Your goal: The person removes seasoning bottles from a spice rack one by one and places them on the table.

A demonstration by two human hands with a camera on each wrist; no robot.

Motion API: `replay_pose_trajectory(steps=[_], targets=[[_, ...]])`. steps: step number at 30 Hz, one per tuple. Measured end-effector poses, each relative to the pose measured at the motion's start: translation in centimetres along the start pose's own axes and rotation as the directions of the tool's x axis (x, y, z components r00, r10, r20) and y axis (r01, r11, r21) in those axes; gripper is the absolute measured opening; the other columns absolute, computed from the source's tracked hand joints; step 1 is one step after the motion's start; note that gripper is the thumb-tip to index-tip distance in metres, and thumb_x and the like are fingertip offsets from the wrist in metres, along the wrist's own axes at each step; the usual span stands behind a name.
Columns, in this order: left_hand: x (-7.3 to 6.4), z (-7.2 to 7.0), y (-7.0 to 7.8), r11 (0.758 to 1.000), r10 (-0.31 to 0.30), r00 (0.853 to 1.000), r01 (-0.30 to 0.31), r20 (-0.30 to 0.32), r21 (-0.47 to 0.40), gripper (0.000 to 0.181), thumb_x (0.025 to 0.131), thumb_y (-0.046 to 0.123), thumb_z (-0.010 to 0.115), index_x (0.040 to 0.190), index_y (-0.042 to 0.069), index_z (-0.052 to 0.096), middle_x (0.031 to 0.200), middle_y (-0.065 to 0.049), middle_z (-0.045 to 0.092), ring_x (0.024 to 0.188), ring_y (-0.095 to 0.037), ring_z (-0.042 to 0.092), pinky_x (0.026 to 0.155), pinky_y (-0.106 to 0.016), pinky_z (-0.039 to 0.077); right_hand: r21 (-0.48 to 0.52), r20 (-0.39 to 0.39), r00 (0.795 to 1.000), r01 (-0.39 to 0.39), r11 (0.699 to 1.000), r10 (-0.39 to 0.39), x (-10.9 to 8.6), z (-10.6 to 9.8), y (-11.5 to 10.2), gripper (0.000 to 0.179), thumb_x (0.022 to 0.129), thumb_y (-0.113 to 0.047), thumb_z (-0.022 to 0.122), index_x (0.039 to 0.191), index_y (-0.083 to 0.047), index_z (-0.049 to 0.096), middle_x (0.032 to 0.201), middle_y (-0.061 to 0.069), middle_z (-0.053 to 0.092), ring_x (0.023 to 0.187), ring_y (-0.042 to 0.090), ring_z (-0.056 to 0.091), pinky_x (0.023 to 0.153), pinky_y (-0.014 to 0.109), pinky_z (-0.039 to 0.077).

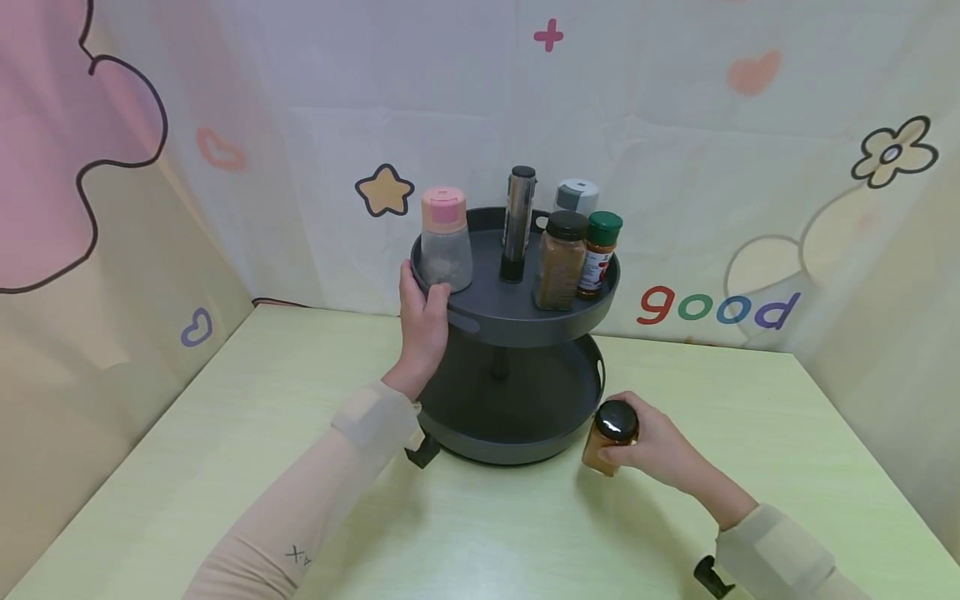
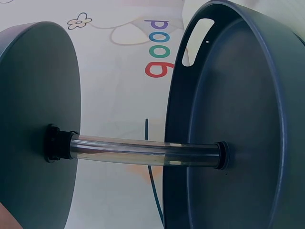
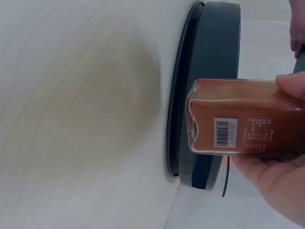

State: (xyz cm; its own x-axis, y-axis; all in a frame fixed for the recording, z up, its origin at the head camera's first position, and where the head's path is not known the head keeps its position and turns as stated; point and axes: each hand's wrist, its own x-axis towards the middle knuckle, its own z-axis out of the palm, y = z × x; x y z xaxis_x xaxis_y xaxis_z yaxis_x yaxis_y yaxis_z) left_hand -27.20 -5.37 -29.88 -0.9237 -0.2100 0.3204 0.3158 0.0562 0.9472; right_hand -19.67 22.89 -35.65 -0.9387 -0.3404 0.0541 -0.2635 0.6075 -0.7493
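My left hand (image 1: 423, 325) grips the left edge of the upper tier of a dark grey two-tier turntable rack (image 1: 517, 329), thumb in front and fingers at its outer side. In the left wrist view, a metal post (image 2: 143, 150) joins the two tiers. My right hand (image 1: 656, 442) holds a spice jar (image 1: 600, 450) with a black lid and reddish-brown contents. The jar is off the table, just right of the lower tier. A barcode label (image 3: 225, 132) shows on its side in the right wrist view.
On the upper tier stand a pink-capped clear bottle (image 1: 446, 250), a tall silver-and-black grinder (image 1: 517, 225), a black-lidded spice jar (image 1: 558, 267), a green-capped jar (image 1: 597, 262) and a grey-white-capped container (image 1: 576, 196). The pale table (image 1: 480, 533) meets a printed curtain (image 1: 337, 150) behind.
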Motion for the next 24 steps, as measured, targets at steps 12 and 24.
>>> replay_pose_trajectory(steps=[12, 24], targets=[[0.1, 0.0, 0.0, 1.0, 0.005, 1.0, -0.005, -0.001, -0.005, 0.064, 0.086, 0.022, 0.037, 0.141, 0.015, 0.005, 0.142, -0.001, 0.02, 0.123, -0.017, 0.026, 0.106, -0.04, 0.023, 0.008, 0.043, 0.999, 0.005, 1.0, -0.005, 0.2, 0.3, 0.9, 0.049, 0.069, -0.007, 0.07, 0.11, 0.0, 0.044, 0.101, 0.013, 0.054, 0.096, 0.026, 0.05, 0.083, 0.04, 0.043], [0.1, 0.0, 0.1, 1.0, 0.0, 1.0, 0.0, -0.006, -0.009, 0.064, 0.086, 0.022, 0.037, 0.141, 0.015, 0.005, 0.141, 0.0, 0.02, 0.123, -0.017, 0.026, 0.105, -0.04, 0.024, 0.026, 0.083, 0.996, 0.038, 0.999, -0.04, 0.3, 0.8, 1.6, 0.05, 0.068, -0.01, 0.072, 0.109, -0.001, 0.047, 0.1, 0.011, 0.056, 0.095, 0.025, 0.05, 0.082, 0.038, 0.043]])
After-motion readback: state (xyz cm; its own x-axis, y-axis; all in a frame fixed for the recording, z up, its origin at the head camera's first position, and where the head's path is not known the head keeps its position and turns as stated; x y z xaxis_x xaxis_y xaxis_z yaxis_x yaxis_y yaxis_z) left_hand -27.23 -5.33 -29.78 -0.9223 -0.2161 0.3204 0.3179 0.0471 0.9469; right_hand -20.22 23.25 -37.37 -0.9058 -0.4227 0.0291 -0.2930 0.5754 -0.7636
